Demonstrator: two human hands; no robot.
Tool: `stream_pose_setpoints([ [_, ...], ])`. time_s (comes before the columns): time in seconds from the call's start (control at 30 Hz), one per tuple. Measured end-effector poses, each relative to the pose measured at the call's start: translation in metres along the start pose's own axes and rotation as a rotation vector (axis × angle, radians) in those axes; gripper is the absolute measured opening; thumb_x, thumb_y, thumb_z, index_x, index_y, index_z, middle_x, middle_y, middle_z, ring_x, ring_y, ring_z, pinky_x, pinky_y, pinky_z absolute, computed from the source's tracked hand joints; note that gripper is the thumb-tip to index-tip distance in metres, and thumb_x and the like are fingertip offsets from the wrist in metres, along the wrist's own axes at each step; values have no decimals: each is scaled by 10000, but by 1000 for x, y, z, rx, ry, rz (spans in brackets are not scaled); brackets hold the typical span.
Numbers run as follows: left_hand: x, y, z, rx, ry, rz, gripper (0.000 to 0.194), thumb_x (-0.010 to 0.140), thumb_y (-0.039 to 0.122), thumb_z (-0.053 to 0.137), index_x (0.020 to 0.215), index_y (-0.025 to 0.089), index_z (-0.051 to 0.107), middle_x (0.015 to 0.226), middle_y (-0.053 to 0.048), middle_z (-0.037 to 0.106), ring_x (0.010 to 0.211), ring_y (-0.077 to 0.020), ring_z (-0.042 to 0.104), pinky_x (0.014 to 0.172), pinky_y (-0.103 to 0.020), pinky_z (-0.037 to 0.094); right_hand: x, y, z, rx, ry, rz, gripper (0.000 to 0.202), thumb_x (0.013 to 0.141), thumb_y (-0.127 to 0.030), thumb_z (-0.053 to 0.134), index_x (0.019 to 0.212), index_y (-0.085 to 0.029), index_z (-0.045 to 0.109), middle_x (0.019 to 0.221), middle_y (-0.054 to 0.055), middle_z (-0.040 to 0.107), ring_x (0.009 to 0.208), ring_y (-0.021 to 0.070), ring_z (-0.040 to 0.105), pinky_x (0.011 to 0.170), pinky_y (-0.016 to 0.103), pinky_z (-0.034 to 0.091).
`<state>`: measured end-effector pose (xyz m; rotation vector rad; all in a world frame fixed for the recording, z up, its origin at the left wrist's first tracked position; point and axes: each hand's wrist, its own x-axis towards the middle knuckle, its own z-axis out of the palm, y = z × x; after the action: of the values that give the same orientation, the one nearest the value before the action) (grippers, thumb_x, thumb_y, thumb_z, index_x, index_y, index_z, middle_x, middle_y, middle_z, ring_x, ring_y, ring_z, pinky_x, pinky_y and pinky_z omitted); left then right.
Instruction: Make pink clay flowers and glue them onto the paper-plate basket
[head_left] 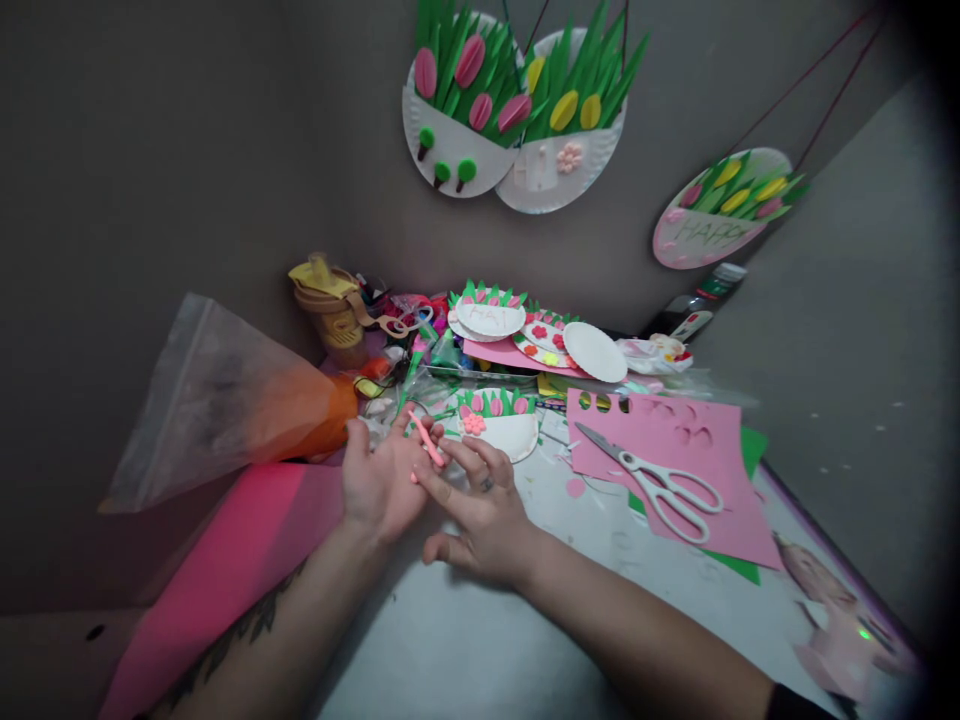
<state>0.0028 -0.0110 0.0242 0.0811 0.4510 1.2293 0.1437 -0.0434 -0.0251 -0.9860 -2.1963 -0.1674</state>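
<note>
My left hand (386, 480) is palm up and open, its thumb spread away from the fingers. Across the base of those fingers lies a thin roll of pink modelling clay (426, 440), not gripped. My right hand (476, 500) is palm down above it with fingers stretched and apart, the fingertips at the clay's near end; whether they press on it I cannot tell. A small pink bit (415, 478) shows by the right index fingertip. Just behind the hands lies a half paper plate (510, 437) with green paper grass, pink tulips and a pink clay flower.
White-handled scissors (667, 490) lie on pink paper (720, 450) to the right. An orange-filled plastic bag (225, 400) and a lidded cup (330, 310) stand left. Decorated plates (487, 315) are stacked behind; plate baskets (461, 150) hang on the wall. A bottle (705, 300) stands back right.
</note>
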Motion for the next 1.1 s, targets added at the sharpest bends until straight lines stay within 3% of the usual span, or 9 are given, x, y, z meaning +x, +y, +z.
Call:
stream_pose_setpoints([
  [0.13,1,2,0,5,2,24,566,855,657,301,975,181,582,902,-93,579,840,-237,588,784,-451,514,1,-2,-2,33,26,-66,729,736,-798,454,1275,-320,568,1341,78,456,1231,301,330,1008,429,332],
  [0.37,2,3,-2,-8,-21,51,554,850,654,324,978,179,581,897,-95,581,848,-241,585,763,-444,521,-1,-1,1,13,-10,-14,759,732,-795,465,1305,-305,543,1333,93,459,1216,312,338,1001,438,330],
  [0.5,0,2,0,4,-11,-1,559,855,652,314,987,178,577,909,-100,574,847,-238,585,768,-430,519,-1,-2,1,49,-41,-46,751,725,-792,481,1324,-340,513,1364,79,422,1224,309,333,1004,434,331],
  [0.67,0,4,3,9,-23,66,546,856,645,316,966,180,579,897,-93,571,857,-241,577,788,-440,511,-1,-1,0,11,-66,-15,791,726,-799,466,1336,-298,509,1349,97,421,1219,318,325,1008,450,328],
  [0.83,-1,3,4,34,-22,3,577,859,661,279,1007,184,570,902,-96,572,845,-232,586,774,-417,515,-1,-1,0,27,-68,-19,771,731,-788,475,1342,-319,498,1358,92,411,1221,319,329,1008,451,329],
  [0.93,-3,3,6,45,-44,36,567,863,651,277,1009,185,565,897,-92,570,853,-234,589,757,-406,521,0,-1,-1,50,-39,11,752,758,-765,472,1331,-281,518,1332,110,421,1204,311,354,1006,450,334],
  [1.0,-4,2,7,53,-49,68,567,866,651,263,1007,191,562,898,-87,569,851,-236,590,756,-418,522,0,-2,-1,54,-30,-27,750,751,-772,473,1327,-294,522,1318,104,434,1198,307,357,998,442,342],
  [1.1,-4,0,7,48,-22,9,574,863,661,262,1040,201,558,904,-86,571,833,-230,593,752,-423,522,0,-3,-1,19,-39,-56,755,726,-788,484,1333,-340,509,1335,87,432,1208,316,343,994,443,339],
])
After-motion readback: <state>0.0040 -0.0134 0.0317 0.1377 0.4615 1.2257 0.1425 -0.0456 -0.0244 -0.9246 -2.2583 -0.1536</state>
